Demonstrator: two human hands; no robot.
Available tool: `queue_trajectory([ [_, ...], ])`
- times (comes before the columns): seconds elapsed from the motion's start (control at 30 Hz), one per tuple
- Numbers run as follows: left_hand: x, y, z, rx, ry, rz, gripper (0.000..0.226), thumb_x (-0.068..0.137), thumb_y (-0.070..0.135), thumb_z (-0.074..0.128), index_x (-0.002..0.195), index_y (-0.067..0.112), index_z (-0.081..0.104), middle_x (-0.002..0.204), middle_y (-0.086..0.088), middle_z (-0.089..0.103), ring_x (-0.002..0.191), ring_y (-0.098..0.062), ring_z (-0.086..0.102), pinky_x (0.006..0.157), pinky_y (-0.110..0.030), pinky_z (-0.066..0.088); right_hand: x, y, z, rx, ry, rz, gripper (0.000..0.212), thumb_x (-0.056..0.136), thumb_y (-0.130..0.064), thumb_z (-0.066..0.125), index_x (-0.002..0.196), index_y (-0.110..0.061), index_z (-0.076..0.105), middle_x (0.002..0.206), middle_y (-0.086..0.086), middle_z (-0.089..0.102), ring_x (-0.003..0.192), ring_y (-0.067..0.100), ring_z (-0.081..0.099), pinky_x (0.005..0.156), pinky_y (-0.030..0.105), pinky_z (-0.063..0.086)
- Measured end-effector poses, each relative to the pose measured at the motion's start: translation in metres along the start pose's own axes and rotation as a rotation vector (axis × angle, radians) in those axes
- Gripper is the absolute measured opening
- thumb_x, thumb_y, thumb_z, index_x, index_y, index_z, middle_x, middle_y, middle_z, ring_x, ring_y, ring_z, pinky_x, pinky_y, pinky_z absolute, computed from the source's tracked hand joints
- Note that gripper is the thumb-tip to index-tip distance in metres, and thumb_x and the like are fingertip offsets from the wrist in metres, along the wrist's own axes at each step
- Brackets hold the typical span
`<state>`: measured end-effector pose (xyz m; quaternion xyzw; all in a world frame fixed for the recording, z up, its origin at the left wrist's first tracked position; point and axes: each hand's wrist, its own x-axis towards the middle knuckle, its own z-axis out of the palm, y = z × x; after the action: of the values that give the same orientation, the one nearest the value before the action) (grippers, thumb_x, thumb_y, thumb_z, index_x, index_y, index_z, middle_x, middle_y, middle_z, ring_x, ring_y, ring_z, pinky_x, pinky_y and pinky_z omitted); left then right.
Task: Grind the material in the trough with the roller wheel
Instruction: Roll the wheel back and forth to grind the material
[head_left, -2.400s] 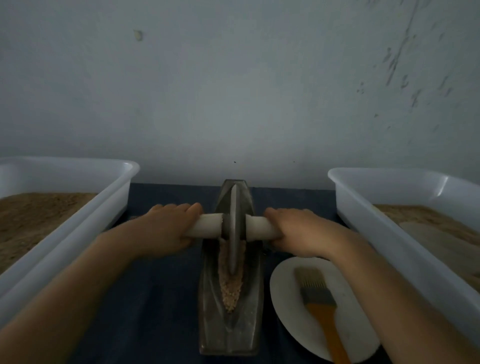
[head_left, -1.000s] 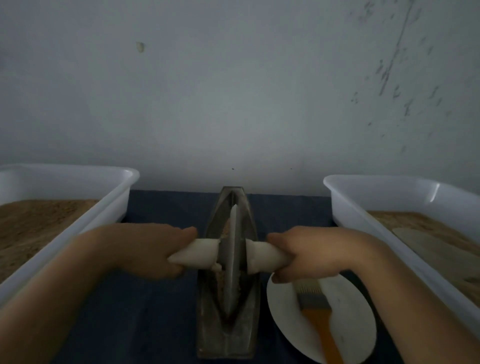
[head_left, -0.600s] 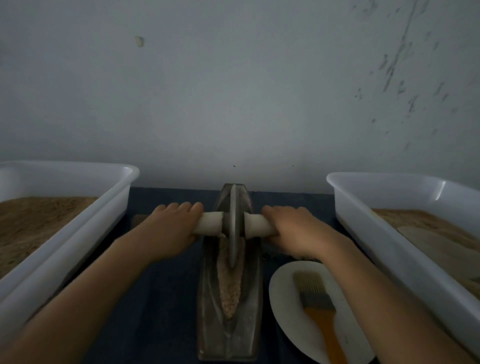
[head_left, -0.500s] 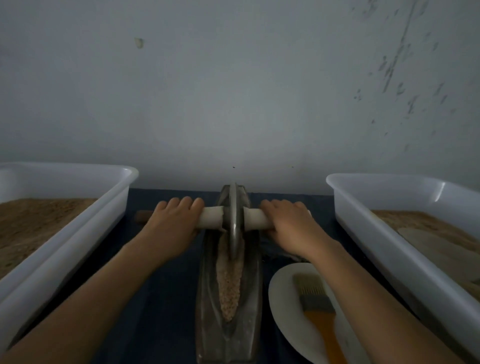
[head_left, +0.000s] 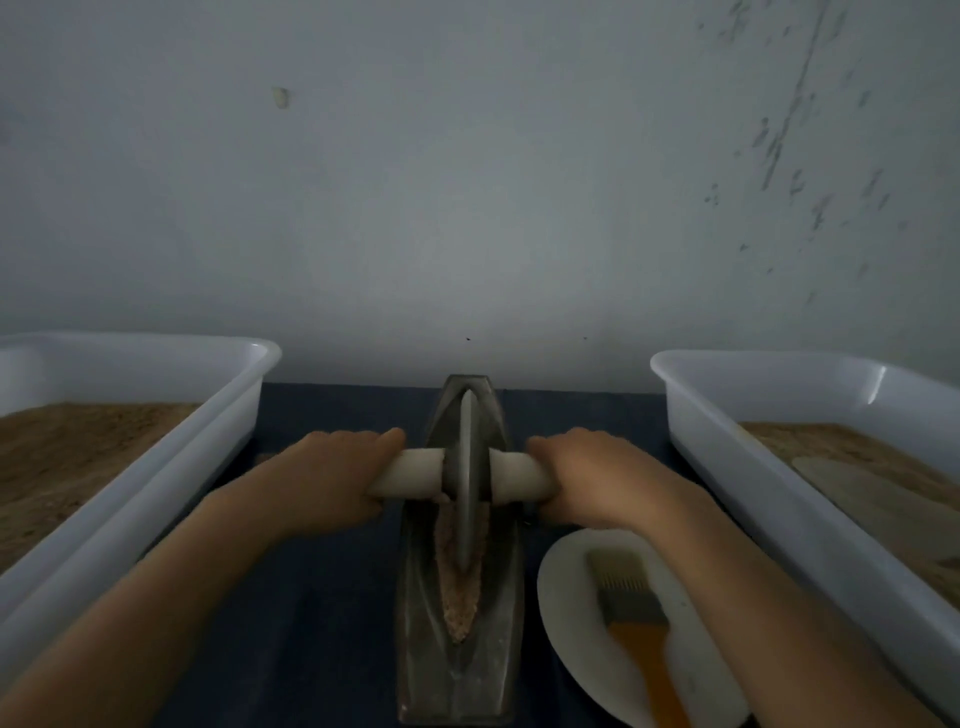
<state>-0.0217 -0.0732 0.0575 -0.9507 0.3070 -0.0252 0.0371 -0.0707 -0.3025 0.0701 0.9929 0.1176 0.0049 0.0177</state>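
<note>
Head view, showing a long, boat-shaped grey metal grinding trough (head_left: 457, 670) lying on a dark blue tabletop (head_left: 322, 623), its long axis running straight away from the person toward a pale wall (head_left: 467, 182), with one pointed end near the wall and the blunt end nearest the camera. A thin, dark metal roller wheel (head_left: 466, 483) stands upright on edge in the groove, in the far half of the trough, its plane aligned with the trough's length. A pale cylindrical axle handle (head_left: 410, 473) passes through the hub crosswise, level and at right angles to the trough. The left hand (head_left: 332, 478) is wrapped around the handle's left stub and the right hand (head_left: 587, 475) around the right stub, fingers curled over the top on both sides. Coarse tan ground material (head_left: 457, 597) lies along the groove on the near side of the wheel. The wheel looks rigid and probably heavy, so its own weight should do much of the crushing; the narrow rim would tip readily, which suggests holding both stubs close to the hub with even pressure. The material is loose and may spill over the rims. Beside the trough on the right, a white oval plate (head_left: 571, 623) carries an orange-handled brush (head_left: 631, 623). Two white plastic tubs (head_left: 208, 431) (head_left: 753, 431) holding brown powder flank the work.
</note>
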Motion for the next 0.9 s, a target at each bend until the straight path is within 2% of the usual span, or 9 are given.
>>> queue_trajectory([
  [0.1,-0.013,0.004,-0.018,-0.124,-0.219,0.039,0.03,0.087,0.03,0.059,0.107,0.027,0.037,0.105,0.007,0.055,0.09,-0.006,0.053,0.076,-0.019,0.04,-0.016,-0.008,-0.018,0.057,-0.162,-0.027,0.032,0.085,-0.027,0.063,0.113,-0.013,0.057,0.106,0.006,0.061,0.097,0.024,0.059,0.072,0.027,0.042],
  [0.2,-0.021,0.002,-0.03,-0.213,-0.375,0.085,0.026,0.086,0.027,0.06,0.101,0.032,0.04,0.086,0.016,0.05,0.074,0.002,0.05,0.065,-0.012,0.037,-0.025,-0.012,-0.026,0.064,-0.306,-0.059,0.032,0.087,-0.021,0.062,0.114,-0.005,0.06,0.109,0.011,0.064,0.087,0.02,0.056,0.06,0.021,0.038],
  [0.33,-0.019,0.002,-0.029,-0.25,-0.386,0.076,0.025,0.087,0.026,0.059,0.101,0.031,0.04,0.088,0.015,0.05,0.076,0.002,0.05,0.068,-0.012,0.039,-0.019,-0.012,-0.024,0.064,-0.322,-0.047,0.032,0.088,-0.02,0.061,0.116,-0.005,0.06,0.113,0.011,0.064,0.093,0.02,0.059,0.062,0.021,0.038],
  [0.4,-0.011,0.002,-0.022,-0.207,-0.319,0.029,0.027,0.088,0.025,0.058,0.108,0.026,0.04,0.099,0.007,0.054,0.087,-0.007,0.053,0.078,-0.021,0.043,-0.012,-0.009,-0.02,0.012,-0.281,-0.035,0.03,0.088,-0.021,0.06,0.116,-0.01,0.059,0.112,0.008,0.063,0.099,0.022,0.06,0.062,0.023,0.039],
  [0.47,0.0,0.002,-0.012,-0.108,-0.194,-0.016,0.029,0.088,0.026,0.056,0.11,0.022,0.038,0.111,0.0,0.054,0.099,-0.015,0.054,0.085,-0.029,0.043,-0.004,-0.002,-0.014,0.072,-0.171,-0.008,0.028,0.085,-0.023,0.062,0.111,-0.017,0.056,0.107,0.004,0.062,0.092,0.02,0.06,0.063,0.026,0.041],
  [0.57,0.019,-0.002,0.007,0.095,0.075,-0.08,0.035,0.087,0.03,0.053,0.115,0.019,0.035,0.117,0.0,0.051,0.107,-0.02,0.052,0.082,-0.03,0.036,0.011,0.009,0.005,0.004,0.078,0.015,0.023,0.085,-0.026,0.058,0.106,-0.021,0.049,0.104,0.002,0.061,0.089,0.021,0.057,0.063,0.03,0.034],
  [0.67,0.029,-0.001,0.026,0.145,0.35,-0.154,0.038,0.084,0.028,0.056,0.117,0.02,0.038,0.113,0.0,0.05,0.104,-0.021,0.051,0.082,-0.032,0.034,0.028,0.015,0.028,-0.075,0.348,0.015,0.025,0.088,-0.026,0.055,0.111,-0.021,0.047,0.108,0.0,0.058,0.098,0.022,0.053,0.074,0.033,0.028],
  [0.77,0.034,0.002,0.04,0.13,0.569,-0.157,0.039,0.074,0.013,0.068,0.11,0.014,0.053,0.102,-0.006,0.055,0.09,-0.026,0.053,0.079,-0.037,0.038,0.037,0.016,0.04,-0.071,0.482,0.057,0.031,0.086,-0.021,0.057,0.116,-0.02,0.047,0.112,0.0,0.055,0.103,0.022,0.048,0.081,0.033,0.027],
  [0.9,0.033,0.001,0.036,0.098,0.535,-0.155,0.034,0.08,0.019,0.062,0.111,0.019,0.049,0.106,-0.001,0.054,0.096,-0.022,0.051,0.082,-0.033,0.033,0.035,0.014,0.042,-0.086,0.502,0.064,0.027,0.086,-0.021,0.057,0.112,-0.02,0.048,0.108,0.0,0.057,0.1,0.021,0.05,0.078,0.032,0.026],
])
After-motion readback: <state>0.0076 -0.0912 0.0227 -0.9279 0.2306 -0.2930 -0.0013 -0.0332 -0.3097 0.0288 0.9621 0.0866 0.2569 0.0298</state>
